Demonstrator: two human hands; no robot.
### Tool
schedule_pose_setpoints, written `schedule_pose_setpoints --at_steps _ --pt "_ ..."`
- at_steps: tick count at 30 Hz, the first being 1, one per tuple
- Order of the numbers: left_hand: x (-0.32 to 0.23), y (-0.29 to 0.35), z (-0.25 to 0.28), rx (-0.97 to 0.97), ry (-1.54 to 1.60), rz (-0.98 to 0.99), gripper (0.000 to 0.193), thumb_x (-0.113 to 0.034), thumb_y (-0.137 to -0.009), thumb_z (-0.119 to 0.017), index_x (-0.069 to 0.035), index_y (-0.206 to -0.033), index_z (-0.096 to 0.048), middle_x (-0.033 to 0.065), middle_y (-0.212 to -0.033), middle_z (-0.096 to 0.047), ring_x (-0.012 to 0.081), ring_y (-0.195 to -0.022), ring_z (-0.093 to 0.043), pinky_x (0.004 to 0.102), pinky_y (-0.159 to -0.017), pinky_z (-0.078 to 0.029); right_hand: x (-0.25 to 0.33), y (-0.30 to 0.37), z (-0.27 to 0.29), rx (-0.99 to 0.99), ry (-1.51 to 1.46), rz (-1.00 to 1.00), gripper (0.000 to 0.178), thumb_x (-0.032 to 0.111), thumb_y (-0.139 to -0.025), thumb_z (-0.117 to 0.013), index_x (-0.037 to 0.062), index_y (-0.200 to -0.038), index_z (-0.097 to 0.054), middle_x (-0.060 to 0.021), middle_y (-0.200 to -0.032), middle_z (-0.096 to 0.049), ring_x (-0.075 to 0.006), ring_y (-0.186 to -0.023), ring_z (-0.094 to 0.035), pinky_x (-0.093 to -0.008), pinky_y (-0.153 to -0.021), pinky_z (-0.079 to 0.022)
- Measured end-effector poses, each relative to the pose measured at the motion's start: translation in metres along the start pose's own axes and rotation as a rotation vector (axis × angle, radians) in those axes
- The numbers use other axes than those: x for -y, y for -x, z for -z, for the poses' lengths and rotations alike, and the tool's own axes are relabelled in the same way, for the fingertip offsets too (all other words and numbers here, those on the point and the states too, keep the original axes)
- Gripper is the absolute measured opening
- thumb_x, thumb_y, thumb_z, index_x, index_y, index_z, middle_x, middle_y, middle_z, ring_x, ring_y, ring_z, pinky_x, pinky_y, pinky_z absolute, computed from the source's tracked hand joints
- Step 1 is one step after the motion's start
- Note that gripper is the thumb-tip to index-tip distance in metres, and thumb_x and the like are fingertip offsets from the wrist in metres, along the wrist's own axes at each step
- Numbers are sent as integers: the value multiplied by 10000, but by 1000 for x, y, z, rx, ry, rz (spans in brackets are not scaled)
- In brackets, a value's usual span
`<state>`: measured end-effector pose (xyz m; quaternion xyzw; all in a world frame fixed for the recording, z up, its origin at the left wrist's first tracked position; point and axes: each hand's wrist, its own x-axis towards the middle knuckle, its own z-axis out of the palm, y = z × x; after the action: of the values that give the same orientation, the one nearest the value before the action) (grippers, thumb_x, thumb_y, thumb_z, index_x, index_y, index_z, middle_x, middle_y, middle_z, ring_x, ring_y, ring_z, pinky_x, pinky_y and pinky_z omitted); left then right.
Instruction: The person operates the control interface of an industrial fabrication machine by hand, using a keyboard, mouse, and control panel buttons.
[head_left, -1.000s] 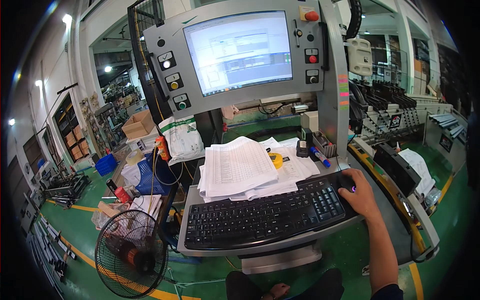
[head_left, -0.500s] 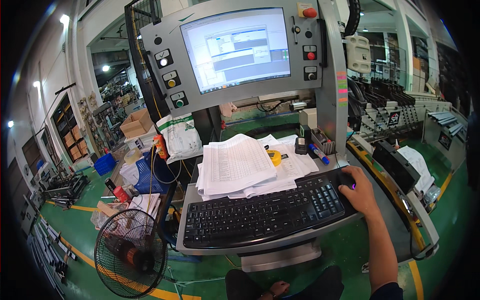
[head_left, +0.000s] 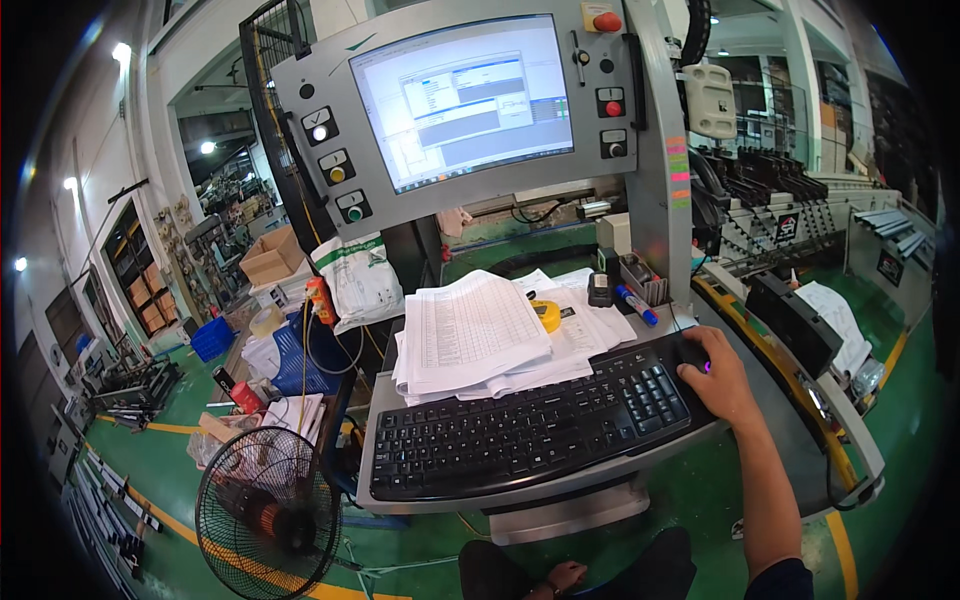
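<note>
My right hand point(head_left: 722, 378) is wrapped over a dark computer mouse point(head_left: 692, 352) at the right end of the shelf, with a purple glow beside the fingers. Just left of it lies a long black keyboard point(head_left: 530, 425). Low in the picture, my left hand point(head_left: 568, 576) rests between my legs, its fingers curled in with nothing seen in them. Above the shelf a lit monitor point(head_left: 465, 100) shows a window with panels, set in a grey control panel point(head_left: 600, 165) with buttons. Printed table sheets point(head_left: 475, 325) lie in a stack behind the keyboard.
A yellow tape measure point(head_left: 546, 315) and a blue marker point(head_left: 637, 306) lie behind the keyboard. A black fan point(head_left: 268, 515) stands lower left, near a blue basket point(head_left: 305, 362) and a white bag point(head_left: 358, 278). A metal rail point(head_left: 850, 455) runs along the right.
The view has shifted slightly, so the monitor sits a little further left. My right hand stays on the mouse, and my left hand stays low.
</note>
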<state>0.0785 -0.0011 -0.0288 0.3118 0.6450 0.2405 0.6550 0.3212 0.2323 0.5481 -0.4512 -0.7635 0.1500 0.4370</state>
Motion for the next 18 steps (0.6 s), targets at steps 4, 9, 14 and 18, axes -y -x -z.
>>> schedule_pose_setpoints --at_steps 4,9,14,18 --pt "0 -1 1 10 -51 -20 488 -455 -1111 -771 -9 -1299 -828 104 -1058 -866 220 -924 -831 406 -922 -658 0 0 1 9 7 0 540 225 -938 -808 69 -1444 -702 -175 -1524 -675 -433 -1409 -673 -494 -1197 -529" --pt "-2 9 1 -21 -76 -93 497 -471 -1098 -777 -15 -1287 -833 93 -1047 -876 215 -932 -839 394 -918 -658 1 0 1 17 6 -10 541 225 -943 -805 70 -1451 -704 -174 -1533 -673 -431 -1416 -672 -492 -1202 -527" --pt "-8 26 7 -38 -48 -37 491 -474 -1093 -779 -18 -1266 -842 93 -1040 -878 206 -910 -849 379 -892 -661 2 1 2 16 1 -7 530 219 -943 -806 67 -1441 -710 -177 -1542 -672 -432 -1419 -671 -490 -1209 -527" --pt "-12 31 6 -56 -49 29 483 -471 -1092 -781 -22 -1258 -844 92 -1047 -880 199 -904 -852 373 -881 -662 1 0 1 8 16 1 529 213 -941 -811 57 -1436 -708 -186 -1542 -671 -430 -1417 -675 -489 -1202 -533"
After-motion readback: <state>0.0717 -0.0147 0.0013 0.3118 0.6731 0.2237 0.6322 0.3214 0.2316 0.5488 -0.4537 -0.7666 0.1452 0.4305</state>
